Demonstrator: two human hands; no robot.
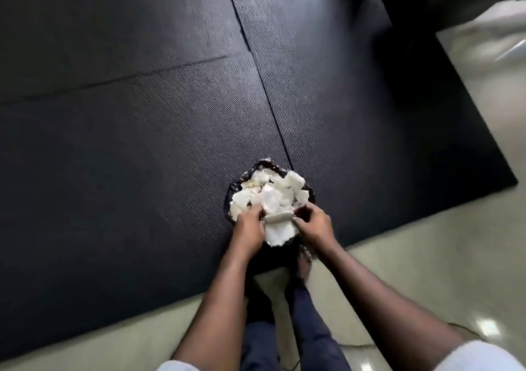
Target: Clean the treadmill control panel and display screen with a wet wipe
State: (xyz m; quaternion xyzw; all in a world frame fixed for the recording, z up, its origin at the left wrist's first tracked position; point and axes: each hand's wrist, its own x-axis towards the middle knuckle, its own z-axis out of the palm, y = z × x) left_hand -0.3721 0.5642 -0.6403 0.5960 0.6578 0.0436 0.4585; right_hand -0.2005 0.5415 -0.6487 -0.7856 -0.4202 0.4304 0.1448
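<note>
Black rubber mat (142,114), pale tile floor (427,256) at 5 o'clock | bin (311,197) at mat's 6 o'clock edge, heaped with white wipes (270,194) | rolled wet wipe (277,217) over heap, ends pinched by left hand (250,225) and right hand (314,224) | risk: slide-off onto mat on release, from overfull heap

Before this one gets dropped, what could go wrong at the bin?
The bin is heaped with crumpled wipes, so the rolled wipe pinched by the left hand and right hand may slide off onto the mat. The bare foot stands close beside the bin and might nudge it over.
</note>
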